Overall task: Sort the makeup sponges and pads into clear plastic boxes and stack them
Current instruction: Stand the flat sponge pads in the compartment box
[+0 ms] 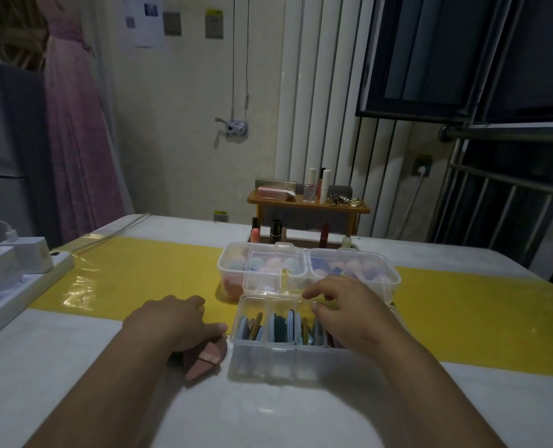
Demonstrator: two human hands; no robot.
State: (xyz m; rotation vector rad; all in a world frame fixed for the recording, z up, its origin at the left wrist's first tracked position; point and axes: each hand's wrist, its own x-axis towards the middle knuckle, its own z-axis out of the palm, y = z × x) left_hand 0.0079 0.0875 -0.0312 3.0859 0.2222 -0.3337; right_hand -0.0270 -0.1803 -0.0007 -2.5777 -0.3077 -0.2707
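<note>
A clear plastic box (268, 360) stands open in front of me, its lid (275, 273) tipped up at the back, with several flat pads (281, 326) upright in its compartments. My right hand (346, 313) reaches into its right side, fingers curled over the pads; I cannot tell whether it holds one. My left hand (175, 321) rests on the table left of the box, pressing on a pink teardrop pad (207, 358). Behind stand two closed clear boxes of pastel sponges, one on the left (233, 263) and one on the right (355, 266).
A white power strip (20, 279) with chargers lies at the left edge. A yellow runner (133, 270) crosses the white table. A small wooden shelf (307, 205) with bottles and lipsticks stands behind the boxes. Metal railings rise at the right.
</note>
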